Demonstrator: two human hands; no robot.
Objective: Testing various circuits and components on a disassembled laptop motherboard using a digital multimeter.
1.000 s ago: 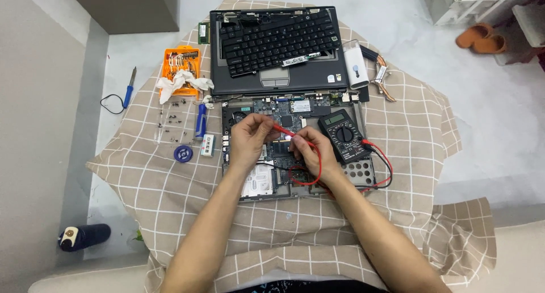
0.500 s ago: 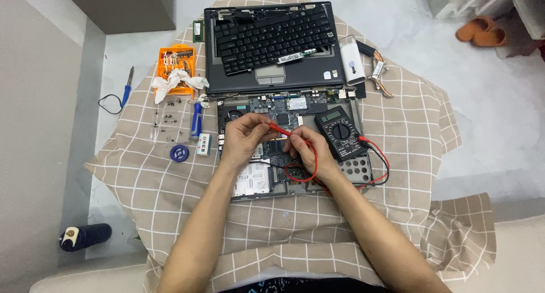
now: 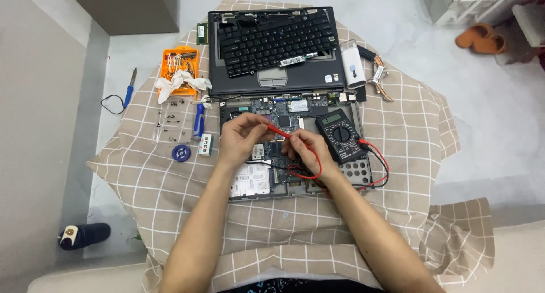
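An opened laptop base [image 3: 250, 182] with its bare circuit board [image 3: 271, 108] lies on a checked cloth [image 3: 170, 179]. My left hand [image 3: 241, 138] grips a red probe [image 3: 279, 130], its tip pointing right over the board. Just right of it my right hand [image 3: 306, 151] is closed on a second probe held against the board; the probe itself is hidden by my fingers. Red and black leads [image 3: 379, 163] run from my hands to a black multimeter [image 3: 339, 135] resting on the base's right side.
The detached lid with a loose keyboard [image 3: 275, 40] lies behind the base. An orange bit case [image 3: 178, 61], white rag [image 3: 180, 83], blue screwdriver [image 3: 197, 120], screws and a blue disc [image 3: 181, 153] sit left. A heat pipe [image 3: 377, 71] lies right. Sandals [image 3: 481, 37] rest on the floor.
The view has drifted a little, so everything sits slightly lower left in frame. My hands and the probes stay at the same spot on the board.
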